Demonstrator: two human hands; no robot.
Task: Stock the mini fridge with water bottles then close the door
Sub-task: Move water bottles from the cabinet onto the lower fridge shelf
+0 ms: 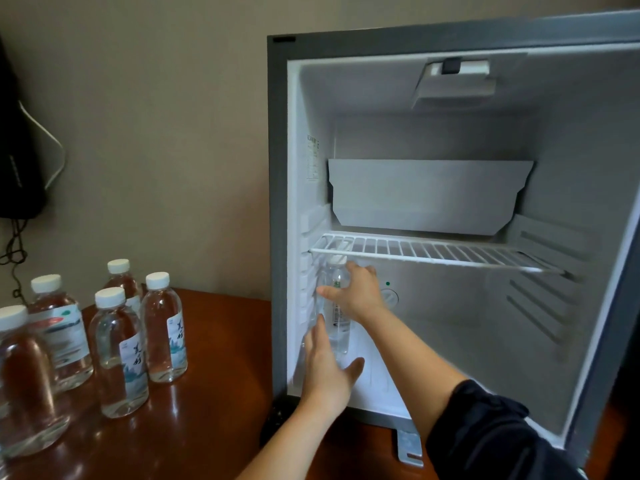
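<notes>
While reaching into the mini fridge [450, 46], got five water bottles [119, 351] still parked on the counter [214, 410], well off to the left of both hands. Left hand [327, 372] spread flat and open, holding nothing, low by the fridge's left wall. Right hand [360, 296] just above it, wrapped around an upright bottle [341, 336] under the wire shelf [433, 252], hard against that left wall. Door's out of view.
</notes>
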